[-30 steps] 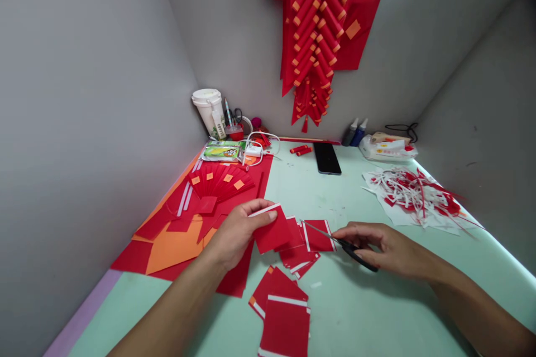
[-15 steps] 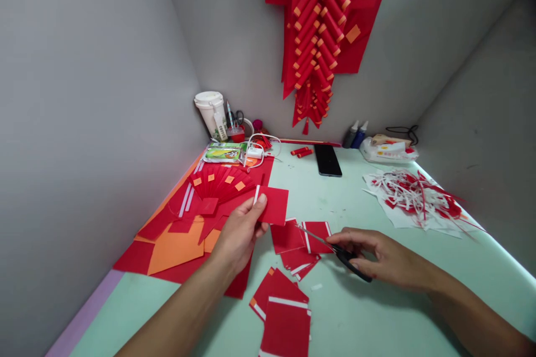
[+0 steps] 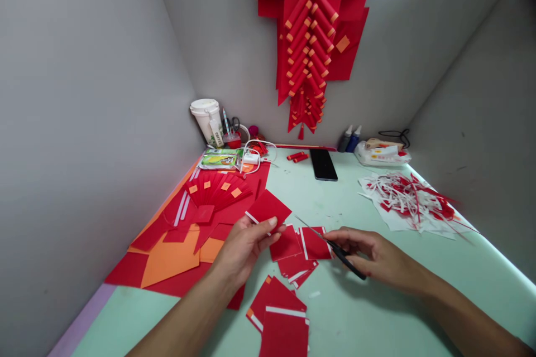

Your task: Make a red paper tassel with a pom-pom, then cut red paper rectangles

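A red card [image 3: 268,207] is pinched between thumb and fingers of the left hand [image 3: 247,242], near scissors [image 3: 347,261] gripped by the right hand [image 3: 368,251], fingers curled. Behind, a red holder [image 3: 233,141] seems to contain a pen [image 3: 225,120]; green tabletop [image 3: 435,273] runs rightward to its edge.

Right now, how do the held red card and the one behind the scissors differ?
The held card is pinched in the left hand, while the table card lies on the table. The held card is turned corner-up in view; the table card sits nearly square. The scissors cross in front of the table card, not the held card. Both are red with white edging.
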A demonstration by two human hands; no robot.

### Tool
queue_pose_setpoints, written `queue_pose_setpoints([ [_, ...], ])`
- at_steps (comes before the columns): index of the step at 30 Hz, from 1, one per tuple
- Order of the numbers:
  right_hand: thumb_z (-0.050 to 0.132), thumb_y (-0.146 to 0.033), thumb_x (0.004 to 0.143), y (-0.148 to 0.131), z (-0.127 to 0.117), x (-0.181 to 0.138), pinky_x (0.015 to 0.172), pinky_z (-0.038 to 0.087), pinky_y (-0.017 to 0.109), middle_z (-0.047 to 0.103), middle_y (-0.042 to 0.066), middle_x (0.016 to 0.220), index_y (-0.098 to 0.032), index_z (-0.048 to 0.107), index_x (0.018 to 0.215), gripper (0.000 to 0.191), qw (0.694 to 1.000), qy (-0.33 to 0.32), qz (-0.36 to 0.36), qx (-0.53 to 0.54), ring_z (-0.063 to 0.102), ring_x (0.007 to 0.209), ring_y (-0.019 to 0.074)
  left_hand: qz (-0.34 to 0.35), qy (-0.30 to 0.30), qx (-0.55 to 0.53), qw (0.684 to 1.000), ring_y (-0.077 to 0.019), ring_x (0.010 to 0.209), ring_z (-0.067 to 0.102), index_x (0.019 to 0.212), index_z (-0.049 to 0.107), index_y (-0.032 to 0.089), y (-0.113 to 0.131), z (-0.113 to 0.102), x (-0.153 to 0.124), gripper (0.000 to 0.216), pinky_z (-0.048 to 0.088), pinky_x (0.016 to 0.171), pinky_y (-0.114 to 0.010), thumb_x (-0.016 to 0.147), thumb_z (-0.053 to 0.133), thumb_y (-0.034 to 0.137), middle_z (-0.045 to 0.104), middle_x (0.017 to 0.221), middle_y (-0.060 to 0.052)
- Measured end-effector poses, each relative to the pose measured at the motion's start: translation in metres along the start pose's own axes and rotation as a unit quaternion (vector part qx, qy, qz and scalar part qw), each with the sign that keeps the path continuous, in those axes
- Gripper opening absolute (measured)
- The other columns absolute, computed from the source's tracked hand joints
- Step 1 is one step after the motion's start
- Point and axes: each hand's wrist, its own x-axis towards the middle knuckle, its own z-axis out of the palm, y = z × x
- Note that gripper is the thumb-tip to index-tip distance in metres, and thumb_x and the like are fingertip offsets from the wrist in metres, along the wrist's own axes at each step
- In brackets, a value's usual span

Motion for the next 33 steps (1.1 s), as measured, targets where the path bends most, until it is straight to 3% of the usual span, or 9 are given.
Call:
queue_pose_setpoints([
  [8,0.055,-0.020,0.082,-0.002,0.003,0.001,0.063,0.043,0.025,0.064,0.004,0.095,-0.024,0.061,0.126,0.045,0.999,-0.001,0.020,0.027,0.053,0.075,0.0148,-0.005,-0.014,0.016,1.000,-0.0166,0.081,0.069,0.077,0.057,0.016,-0.005,0.003,-0.001,0.021,0.055,0.075,-0.025,0.072,0.077,0.021,0.068,0.079,-0.001],
  [13,0.056,-0.020,0.082,-0.004,0.003,0.002,0.059,0.041,0.023,0.064,0.004,0.096,-0.023,0.061,0.126,0.044,0.999,0.011,0.040,0.035,0.052,0.074,0.0140,-0.014,-0.024,0.065,0.997,-0.0111,0.068,0.062,0.068,0.060,0.014,-0.006,0.004,-0.003,0.022,0.049,0.064,-0.020,0.070,0.080,0.026,0.065,0.066,-0.001],
  [16,0.056,-0.021,0.082,-0.003,0.002,0.003,0.059,0.040,0.023,0.064,0.005,0.095,-0.022,0.061,0.127,0.045,0.998,0.016,0.039,0.035,0.051,0.073,0.0140,-0.010,-0.053,0.089,0.995,-0.0118,0.069,0.062,0.068,0.063,0.013,-0.005,0.003,-0.006,0.022,0.048,0.067,-0.022,0.069,0.080,0.027,0.068,0.068,-0.003],
  [22,0.057,-0.019,0.081,-0.004,-0.001,0.002,0.063,0.041,0.025,0.063,0.003,0.088,-0.023,0.063,0.125,0.044,0.999,0.012,0.032,0.029,0.050,0.073,0.0144,0.004,-0.090,0.122,0.988,-0.0202,0.087,0.066,0.083,0.069,0.013,0.001,0.004,-0.009,0.023,0.048,0.081,-0.030,0.072,0.077,0.030,0.074,0.092,-0.011],
  [27,0.057,-0.019,0.081,-0.002,-0.003,0.002,0.064,0.043,0.025,0.065,0.004,0.092,-0.022,0.063,0.123,0.042,0.999,0.020,0.026,0.027,0.052,0.075,0.0148,-0.010,-0.120,0.074,0.990,-0.0243,0.093,0.065,0.070,0.066,0.013,0.008,0.006,-0.011,0.024,0.048,0.085,-0.034,0.077,0.071,0.036,0.073,0.087,-0.011],
  [33,0.056,-0.016,0.082,-0.001,-0.005,0.001,0.066,0.042,0.025,0.063,0.003,0.090,-0.022,0.062,0.124,0.043,1.000,0.005,0.008,-0.001,0.050,0.075,0.0145,-0.021,-0.184,0.032,0.982,-0.0201,0.084,0.066,0.078,0.068,0.015,0.013,0.003,-0.012,0.027,0.050,0.079,-0.031,0.087,0.059,0.039,0.072,0.084,-0.007],
])
